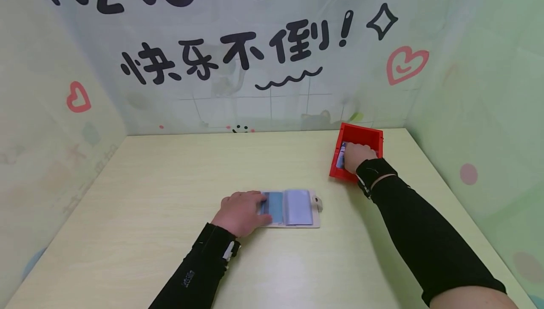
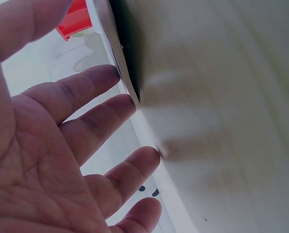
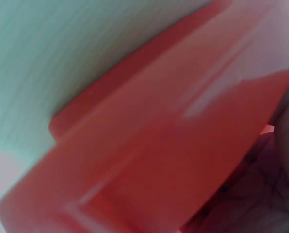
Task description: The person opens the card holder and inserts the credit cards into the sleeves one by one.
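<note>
An open card holder (image 1: 315, 215) lies flat on the table, with clear sleeves, a blue card (image 1: 276, 207) on its left side and a snap strap (image 1: 317, 203) at its right edge. My left hand (image 1: 242, 212) rests on its left side, thumb and fingers spread; in the left wrist view, extended fingertips (image 2: 127, 103) touch the holder's edge and the table. My right hand (image 1: 358, 157) reaches down inside a red bin (image 1: 361, 133). A bluish printed item (image 1: 341, 156) shows beside that hand in the bin. The bin hides the right fingertips, and what they touch is unclear.
The pale wooden table (image 1: 178, 167) is bordered at the back and sides by printed fabric walls (image 1: 480, 110). The red bin stands near the table's back right corner. In the right wrist view, the bin's wall (image 3: 173, 145) fills most of the picture.
</note>
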Motion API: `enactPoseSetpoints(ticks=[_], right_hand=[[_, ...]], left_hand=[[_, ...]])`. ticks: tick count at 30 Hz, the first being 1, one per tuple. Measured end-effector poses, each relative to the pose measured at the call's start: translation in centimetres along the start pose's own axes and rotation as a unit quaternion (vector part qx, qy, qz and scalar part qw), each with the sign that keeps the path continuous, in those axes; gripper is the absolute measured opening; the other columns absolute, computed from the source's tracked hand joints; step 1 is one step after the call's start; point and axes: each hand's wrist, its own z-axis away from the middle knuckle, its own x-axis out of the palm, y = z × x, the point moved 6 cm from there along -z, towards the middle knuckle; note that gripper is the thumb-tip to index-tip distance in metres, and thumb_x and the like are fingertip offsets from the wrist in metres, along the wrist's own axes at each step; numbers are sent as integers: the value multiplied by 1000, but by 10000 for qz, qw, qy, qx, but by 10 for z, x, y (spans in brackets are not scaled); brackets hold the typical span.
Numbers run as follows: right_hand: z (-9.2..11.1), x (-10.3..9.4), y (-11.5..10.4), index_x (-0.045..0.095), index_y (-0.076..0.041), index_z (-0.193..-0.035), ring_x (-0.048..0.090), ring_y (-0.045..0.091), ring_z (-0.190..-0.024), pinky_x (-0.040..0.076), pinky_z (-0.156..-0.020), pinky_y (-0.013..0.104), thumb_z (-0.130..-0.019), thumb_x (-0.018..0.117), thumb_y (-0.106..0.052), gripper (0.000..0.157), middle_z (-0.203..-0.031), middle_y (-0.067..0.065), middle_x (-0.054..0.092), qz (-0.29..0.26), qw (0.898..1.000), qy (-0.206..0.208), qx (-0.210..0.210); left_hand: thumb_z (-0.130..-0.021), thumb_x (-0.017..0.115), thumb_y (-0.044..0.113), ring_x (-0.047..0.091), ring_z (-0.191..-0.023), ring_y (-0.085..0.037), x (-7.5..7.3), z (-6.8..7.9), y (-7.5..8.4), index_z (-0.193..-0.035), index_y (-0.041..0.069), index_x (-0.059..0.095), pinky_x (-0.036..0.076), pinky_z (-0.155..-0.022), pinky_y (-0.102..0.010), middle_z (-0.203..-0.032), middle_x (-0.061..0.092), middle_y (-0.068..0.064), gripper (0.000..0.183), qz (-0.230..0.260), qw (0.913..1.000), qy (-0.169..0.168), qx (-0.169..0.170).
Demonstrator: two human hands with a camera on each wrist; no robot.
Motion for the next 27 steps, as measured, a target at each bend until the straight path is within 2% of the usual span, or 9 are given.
enactPoseSetpoints(ticks=[5, 12, 19, 27], right_hand=[[-2, 1, 3, 58, 7, -131, 57, 41, -101, 54, -101, 61, -90, 76, -16, 50, -116, 25, 66, 34, 10000, -33, 79], [2, -5, -1, 64, 7, -121, 59, 40, -96, 53, -101, 61, -91, 76, -17, 41, -107, 23, 70, 159, 9999, -13, -36], [4, -4, 1, 60, 5, -122, 61, 39, -95, 55, -101, 60, -88, 81, -13, 45, -108, 23, 70, -1, 10000, 98, -19], [15, -18, -1, 60, 3, -118, 64, 36, -98, 54, -106, 58, -85, 83, -8, 42, -110, 21, 73, -125, 9994, 228, -209]], left_hand=[[-95, 75, 44, 56, -135, -40, -1, 1, 1, -143, 16, 66, 42, -108, -62, -148, 64, -5, 56, 13, 10000, 0, 6], [-95, 75, 45, 56, -136, -40, -2, 1, 2, -143, 16, 66, 41, -109, -62, -149, 63, -5, 57, -18, 10000, -9, -41], [-95, 75, 44, 56, -135, -40, 0, 2, 1, -143, 15, 66, 41, -108, -62, -149, 64, -5, 57, 11, 10000, -13, -35], [-95, 75, 45, 57, -134, -39, 0, 1, 1, -142, 16, 67, 42, -107, -61, -148, 64, -5, 57, -21, 10000, 4, -40]])
